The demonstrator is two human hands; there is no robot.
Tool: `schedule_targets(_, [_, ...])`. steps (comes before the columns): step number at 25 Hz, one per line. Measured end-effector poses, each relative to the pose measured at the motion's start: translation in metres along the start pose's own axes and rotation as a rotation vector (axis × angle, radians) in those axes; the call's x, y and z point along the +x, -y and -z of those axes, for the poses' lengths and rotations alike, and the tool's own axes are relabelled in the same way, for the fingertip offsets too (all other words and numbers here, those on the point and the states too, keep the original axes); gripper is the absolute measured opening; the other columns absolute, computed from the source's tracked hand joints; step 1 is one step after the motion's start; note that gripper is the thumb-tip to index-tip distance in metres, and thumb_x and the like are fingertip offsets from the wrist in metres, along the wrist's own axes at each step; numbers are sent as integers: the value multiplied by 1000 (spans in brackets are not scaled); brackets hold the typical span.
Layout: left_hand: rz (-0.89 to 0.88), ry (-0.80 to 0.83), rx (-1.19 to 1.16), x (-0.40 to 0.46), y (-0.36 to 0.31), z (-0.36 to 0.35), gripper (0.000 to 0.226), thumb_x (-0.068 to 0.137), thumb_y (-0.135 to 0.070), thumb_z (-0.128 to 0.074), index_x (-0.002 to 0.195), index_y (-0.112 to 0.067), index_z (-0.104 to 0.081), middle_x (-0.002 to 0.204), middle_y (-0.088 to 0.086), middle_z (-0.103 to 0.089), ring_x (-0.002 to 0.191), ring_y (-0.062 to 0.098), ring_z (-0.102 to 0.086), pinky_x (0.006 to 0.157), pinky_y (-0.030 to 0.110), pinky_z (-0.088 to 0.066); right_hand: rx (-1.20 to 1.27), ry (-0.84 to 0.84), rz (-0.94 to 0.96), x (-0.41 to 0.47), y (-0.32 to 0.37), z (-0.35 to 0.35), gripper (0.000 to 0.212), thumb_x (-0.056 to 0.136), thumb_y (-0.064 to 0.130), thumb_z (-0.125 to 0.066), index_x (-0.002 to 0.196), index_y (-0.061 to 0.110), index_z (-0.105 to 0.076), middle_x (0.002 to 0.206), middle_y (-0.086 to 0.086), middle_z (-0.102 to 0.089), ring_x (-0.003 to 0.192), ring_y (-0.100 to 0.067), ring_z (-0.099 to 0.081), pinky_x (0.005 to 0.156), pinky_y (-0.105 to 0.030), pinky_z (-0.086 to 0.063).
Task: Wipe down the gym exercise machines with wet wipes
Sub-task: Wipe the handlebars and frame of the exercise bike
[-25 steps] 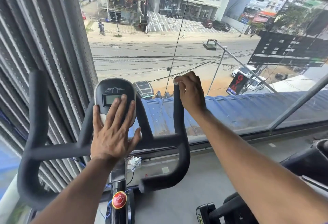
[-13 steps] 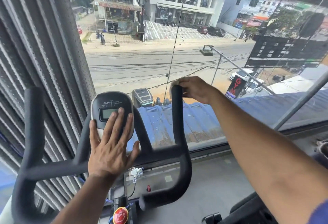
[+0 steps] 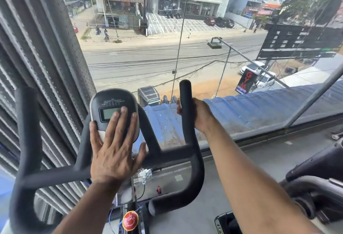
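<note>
Two bare hands work on an exercise bike (image 3: pixel 104 172) facing a large window (image 3: pixel 204 57), seen from the head camera. Left hand (image 3: pixel 113 152) lies flat, fingers straight and spread, on the bike's console (image 3: pixel 113 102), partly covering its screen. Right hand (image 3: pixel 198 115) wraps its fingers round the upright right handlebar grip (image 3: pixel 185 92); a small pale scrap shows at the fingertips, perhaps a wipe. A red knob (image 3: pixel 130 220) sits below, on the frame.

**Both arms stretched forward**

Your left hand (image 3: pixel 113 152) lies flat, fingers (image 3: pixel 123 120) straight and together, pointing to 12 o'clock, thumb splayed toward 2. Your right hand (image 3: pixel 199 115), at 1 o'clock, is curled tight, forearm running back to 5.
</note>
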State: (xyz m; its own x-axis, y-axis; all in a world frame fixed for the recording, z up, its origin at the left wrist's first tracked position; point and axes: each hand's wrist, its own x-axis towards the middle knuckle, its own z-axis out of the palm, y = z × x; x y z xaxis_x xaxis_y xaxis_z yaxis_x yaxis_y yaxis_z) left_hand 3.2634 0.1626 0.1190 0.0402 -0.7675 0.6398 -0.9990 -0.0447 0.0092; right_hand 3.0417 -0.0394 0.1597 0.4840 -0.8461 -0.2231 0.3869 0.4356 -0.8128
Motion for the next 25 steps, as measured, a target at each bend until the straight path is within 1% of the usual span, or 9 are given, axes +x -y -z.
schedule_targets(3, [-5,1,7,1,2,-1,86,96,-55,-40,167,-18,-11,176,0,6,162,17,5,125,64,10,-40,25,30,3,4,-2,29,103,15,-41,100,-3,-64,85,-18,-66,78,-30,-61,76,-38,-54])
schedule_targets(5, [-14,8,9,1,3,0,85,96,-55,-39,167,-19,-9,176,1,6,162,18,5,124,65,10,-74,21,84,12,23,-11,40,106,25,-37,106,-4,-64,88,-21,-68,77,-33,-61,76,-41,-51])
schedule_targets(7, [-14,11,8,1,2,0,86,96,-56,-39,167,-20,-7,176,1,6,162,18,5,124,65,10,-88,25,118,18,34,-19,52,107,39,-33,113,-3,-63,94,-22,-68,74,-31,-60,72,-38,-48])
schedule_targets(10, [-11,13,19,0,1,-1,86,96,-56,-39,167,-20,-7,176,1,6,162,18,5,124,64,10,-106,67,72,12,28,-12,65,106,52,-30,113,-1,-66,96,-20,-65,77,-30,-58,74,-38,-47])
schedule_targets(13, [-14,12,24,1,2,0,86,96,-56,-39,167,-20,-6,176,1,7,162,18,6,124,63,12,-140,108,18,0,12,2,66,105,55,-32,112,-1,-67,96,-19,-64,80,-30,-59,81,-43,-48])
schedule_targets(17, [-8,1,0,1,2,0,85,96,-56,-39,166,-20,-7,175,-2,9,161,15,7,124,61,15,-229,119,-13,-13,-6,18,62,103,52,-35,113,-2,-65,95,-21,-63,84,-32,-62,86,-46,-47])
schedule_targets(19, [-6,-2,-4,0,0,1,85,96,-56,-38,166,-20,-7,175,-3,10,161,15,8,124,61,15,-273,113,-51,-22,-12,20,63,102,56,-35,107,2,-66,94,-19,-62,85,-32,-61,85,-46,-47])
schedule_targets(23, [-3,22,-9,3,1,2,85,97,-57,-34,167,-22,-1,174,-3,13,161,15,10,124,61,15,-297,65,-89,-37,-22,17,72,101,66,-30,100,5,-66,89,-15,-62,77,-29,-59,80,-43,-49])
schedule_targets(25, [-5,24,-19,1,0,2,84,97,-56,-34,167,-22,0,174,-3,13,160,14,11,124,61,15,-252,41,-114,-45,-36,22,75,100,69,-28,96,5,-67,86,-14,-62,74,-28,-58,78,-41,-49])
